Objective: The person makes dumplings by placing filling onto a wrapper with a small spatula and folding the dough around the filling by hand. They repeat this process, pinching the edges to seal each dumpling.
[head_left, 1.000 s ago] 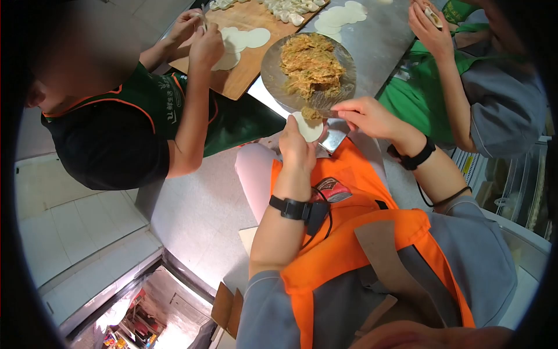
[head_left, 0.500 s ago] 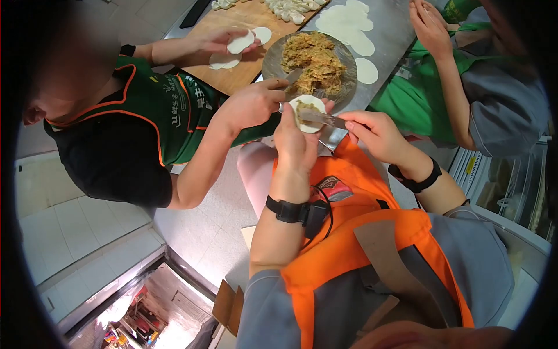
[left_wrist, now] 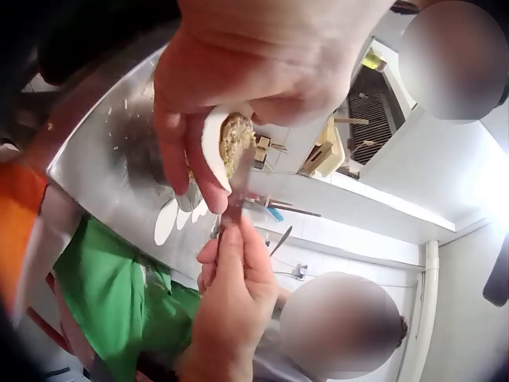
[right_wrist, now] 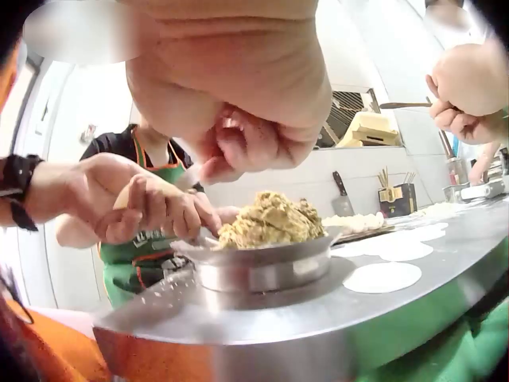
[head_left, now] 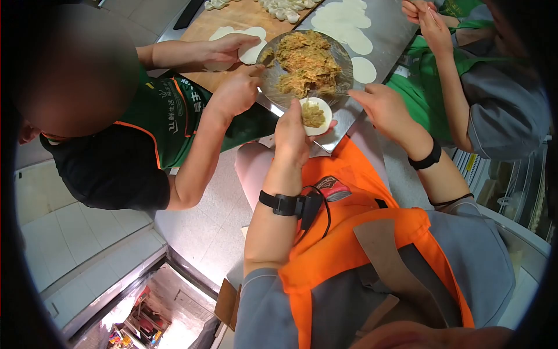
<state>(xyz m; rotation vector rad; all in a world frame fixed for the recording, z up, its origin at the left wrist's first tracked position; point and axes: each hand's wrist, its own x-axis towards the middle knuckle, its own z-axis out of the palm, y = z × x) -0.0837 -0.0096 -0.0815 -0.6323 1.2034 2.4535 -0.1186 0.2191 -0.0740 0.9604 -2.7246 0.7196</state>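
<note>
My left hand (head_left: 292,135) cradles a round white dumpling wrapper (head_left: 324,119), its thumb at the near edge. A mound of greenish-brown filling (head_left: 314,116) sits in the middle of the wrapper. To the right, my right hand (head_left: 385,110) grips a flat filling spatula (left_wrist: 231,213), whose blade lies close along the filling in the left wrist view. In the right wrist view the curled fingers of my right hand show above the bowl, with the spatula hidden. Just beyond both hands is the metal bowl (head_left: 344,52), heaped with orange-green filling mix (head_left: 308,58).
Loose wrappers (head_left: 343,23) lie on the steel table (head_left: 386,32). A wooden board (head_left: 200,29) holds more wrappers and finished dumplings (head_left: 288,8). At the left, another person's hand (head_left: 235,90) reaches to the bowl's rim; a person in a green apron works at the right.
The filling has gone from the spatula onto the wrapper, and my right hand has drawn slightly up and away from it. The left person's hands have come to the bowl.
</note>
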